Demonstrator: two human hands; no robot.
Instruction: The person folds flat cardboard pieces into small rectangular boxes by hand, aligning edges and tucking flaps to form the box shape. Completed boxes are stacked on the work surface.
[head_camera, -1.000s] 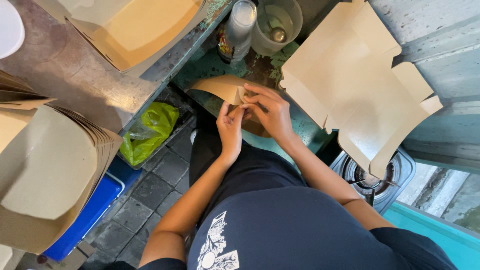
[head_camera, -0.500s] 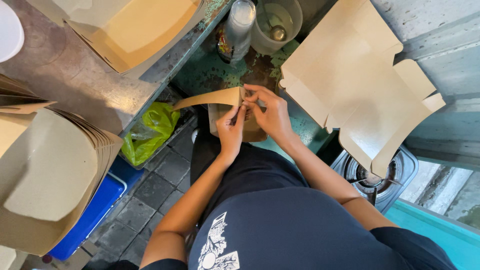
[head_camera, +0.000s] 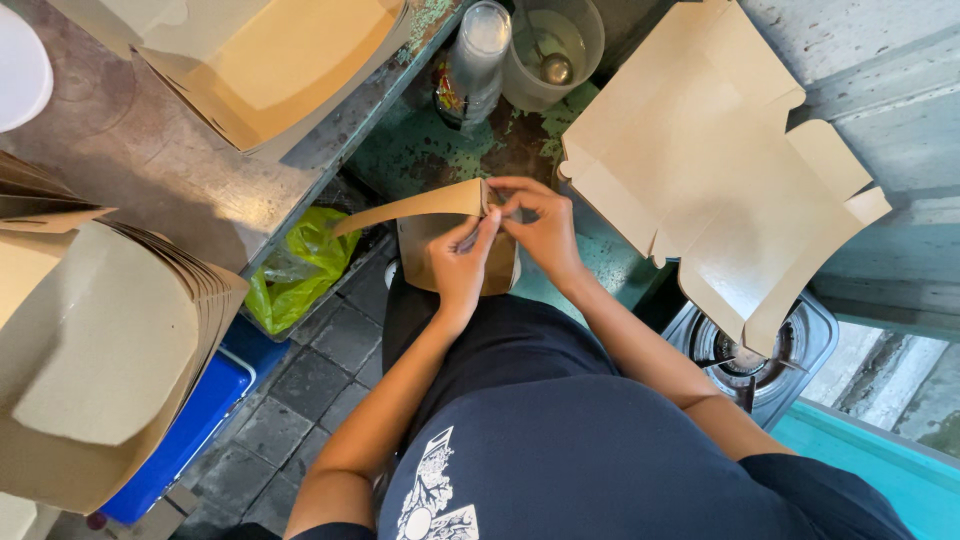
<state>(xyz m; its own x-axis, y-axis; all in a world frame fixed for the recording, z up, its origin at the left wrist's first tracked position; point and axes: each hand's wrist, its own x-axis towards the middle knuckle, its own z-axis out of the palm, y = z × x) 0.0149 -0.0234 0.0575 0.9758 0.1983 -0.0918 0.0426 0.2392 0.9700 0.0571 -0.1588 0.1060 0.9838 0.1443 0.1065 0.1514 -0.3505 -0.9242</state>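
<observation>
Pinching a half-folded brown cardboard box (head_camera: 455, 235) between them, both hands meet just in front of the person's lap, above a worn green surface (head_camera: 420, 150). The left hand (head_camera: 462, 262) curls its fingers against the box's near wall, thumb and forefinger closed on a corner. The right hand (head_camera: 540, 225) grips the same corner from the other side, fingertips bent over the top edge where a long flap (head_camera: 405, 208) juts out to the left. Much of the box body lies hidden behind the two hands, so its exact shape is hard to make out. A flat unfolded box blank (head_camera: 700, 170) lies to the right, partly covering a gas burner (head_camera: 755, 360). A stack of folded boxes (head_camera: 100, 350) at the left is cut off by the frame edge.
</observation>
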